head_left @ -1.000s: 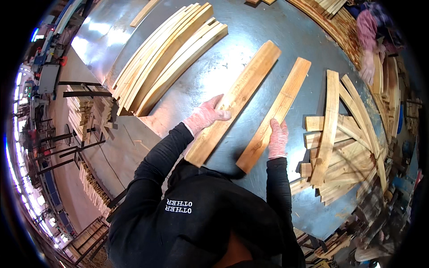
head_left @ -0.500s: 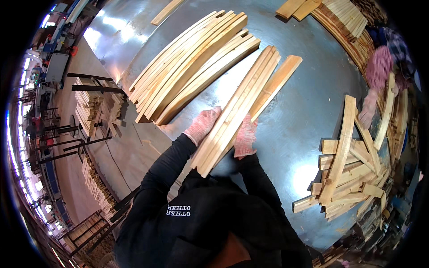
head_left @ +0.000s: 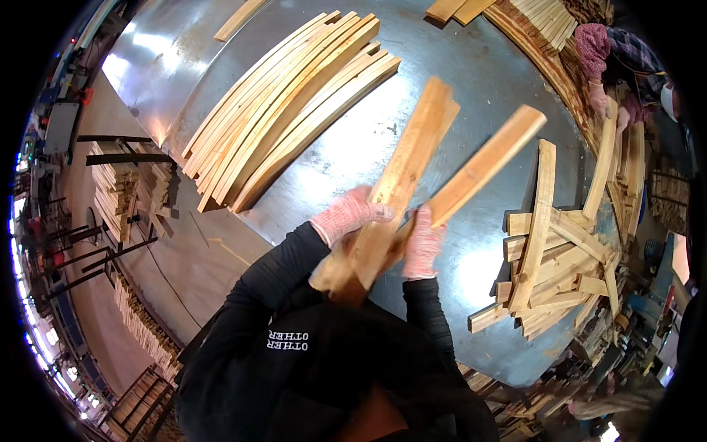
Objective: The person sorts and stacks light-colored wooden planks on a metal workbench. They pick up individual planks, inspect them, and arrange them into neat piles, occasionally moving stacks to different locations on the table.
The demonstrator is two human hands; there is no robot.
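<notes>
Bundle (head_left: 405,173) rolled over and fanned, lone slat (head_left: 490,163) swung out right

Half a second back: narrow edges up, lone slat tucked close along the right side. Now broad faces up, bundle a bit spread, far end of that slat angled well clear. All held over the near side of the tabletop (head_left: 475,77), between tidy stack (head_left: 294,96) on the left and messy pile (head_left: 536,228) on the right. Left hand (head_left: 352,215): snug grip round the bundle, thumb across the top. Right hand (head_left: 425,243): wrapped round the lone slat. Probably means two lots to handle separately instead of one. Can't tell the bundle count, too blurry.
</notes>
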